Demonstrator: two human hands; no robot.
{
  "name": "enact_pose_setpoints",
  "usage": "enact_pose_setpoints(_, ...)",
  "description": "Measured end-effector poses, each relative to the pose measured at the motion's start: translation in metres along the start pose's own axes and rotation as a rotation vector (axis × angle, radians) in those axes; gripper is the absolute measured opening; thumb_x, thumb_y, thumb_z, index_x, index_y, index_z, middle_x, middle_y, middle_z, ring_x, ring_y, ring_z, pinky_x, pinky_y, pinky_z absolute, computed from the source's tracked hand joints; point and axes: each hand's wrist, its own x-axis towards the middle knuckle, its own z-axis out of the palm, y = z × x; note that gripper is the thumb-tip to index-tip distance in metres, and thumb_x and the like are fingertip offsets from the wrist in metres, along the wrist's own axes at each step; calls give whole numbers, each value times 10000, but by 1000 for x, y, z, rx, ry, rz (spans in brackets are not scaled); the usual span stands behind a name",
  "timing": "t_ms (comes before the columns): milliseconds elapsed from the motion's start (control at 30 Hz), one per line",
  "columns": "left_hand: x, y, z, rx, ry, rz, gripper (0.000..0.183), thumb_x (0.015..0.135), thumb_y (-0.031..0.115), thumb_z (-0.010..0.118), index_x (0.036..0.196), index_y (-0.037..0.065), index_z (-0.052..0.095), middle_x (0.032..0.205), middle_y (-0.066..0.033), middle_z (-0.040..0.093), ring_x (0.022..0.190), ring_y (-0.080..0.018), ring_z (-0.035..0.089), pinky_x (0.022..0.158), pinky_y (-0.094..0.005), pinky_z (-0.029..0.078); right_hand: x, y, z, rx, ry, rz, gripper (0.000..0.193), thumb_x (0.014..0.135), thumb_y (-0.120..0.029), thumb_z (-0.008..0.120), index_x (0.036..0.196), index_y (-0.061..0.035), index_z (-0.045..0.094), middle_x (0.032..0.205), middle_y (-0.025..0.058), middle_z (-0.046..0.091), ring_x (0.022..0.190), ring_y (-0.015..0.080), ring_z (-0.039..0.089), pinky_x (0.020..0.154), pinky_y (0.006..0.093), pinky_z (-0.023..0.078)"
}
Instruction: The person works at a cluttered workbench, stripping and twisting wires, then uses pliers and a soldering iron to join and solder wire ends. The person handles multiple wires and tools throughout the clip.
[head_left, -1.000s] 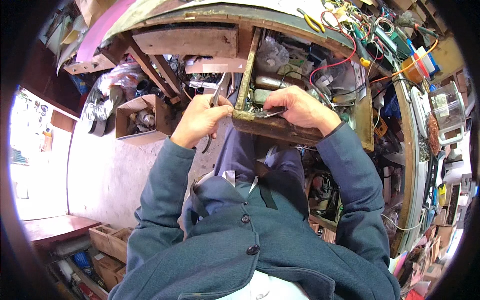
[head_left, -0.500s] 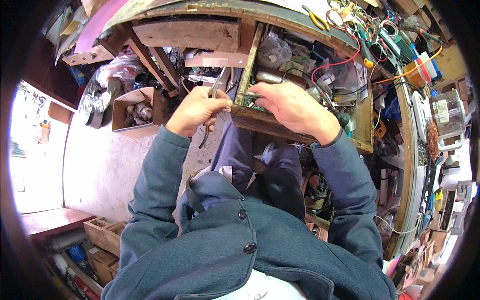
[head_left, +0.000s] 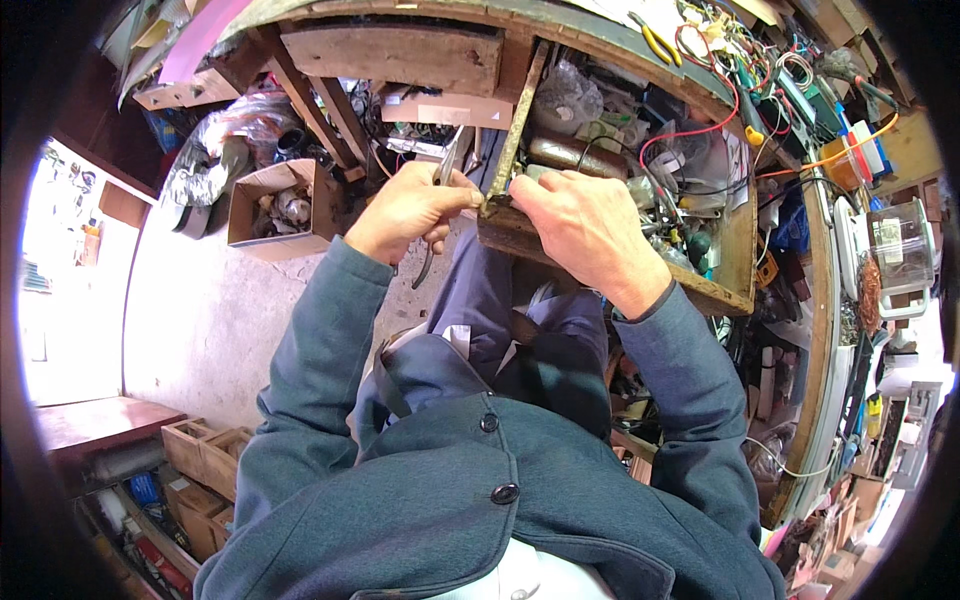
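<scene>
My left hand (head_left: 415, 208) is closed around metal pliers (head_left: 449, 158), whose slim jaws point up and whose curved handle sticks out below the fingers. Its thumb and forefinger reach toward the near left corner of an open wooden drawer (head_left: 635, 268). Over that front edge, my right hand (head_left: 592, 225) is curled with its fingers pressed together. Its fingertips sit just inside the corner, and whatever they grip is hidden. The drawer is packed with plastic bags, wires, a brown cylinder (head_left: 570, 155) and small parts.
Above the drawer runs a cluttered workbench with yellow-handled pliers (head_left: 655, 40) and tangled leads. A red cable (head_left: 690, 130) droops into the drawer. On the floor to the left stands a cardboard box (head_left: 285, 212) of parts. Wooden trays (head_left: 205, 452) are at lower left.
My right hand's fingers, stretched over the drawer corner before, are now curled together there. The left hand still grips the pliers. The whole view has shifted slightly.
</scene>
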Motion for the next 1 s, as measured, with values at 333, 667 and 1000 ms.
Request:
enact_pose_setpoints(333,2,0,0,-56,-14,1,154,942,184,763,908,69,667,630,62,486,435,-50,394,395,-243,325,0,-4,0,-38,-12,19,136,894,-171,614,1014,-116,645,796,72,675,776,267,721,611,409,565)
enact_pose_setpoints(667,-2,3,2,-29,-15,10,164,941,208,756,910,74,666,590,67,475,426,-48,402,394,-241,361,0,-4,-1,-43,-8,16,128,890,-173,623,1005,-123,645,797,56,674,783,249,719,620,396,563)
enact_pose_setpoints(1000,1,0,-1,-41,-37,22,159,944,199,746,909,68,662,598,59,493,424,-53,427,389,-246,392,0,-5,-1,-37,-10,3,111,873,-160,628,978,-123,632,784,50,649,765,252,704,611,397,552)
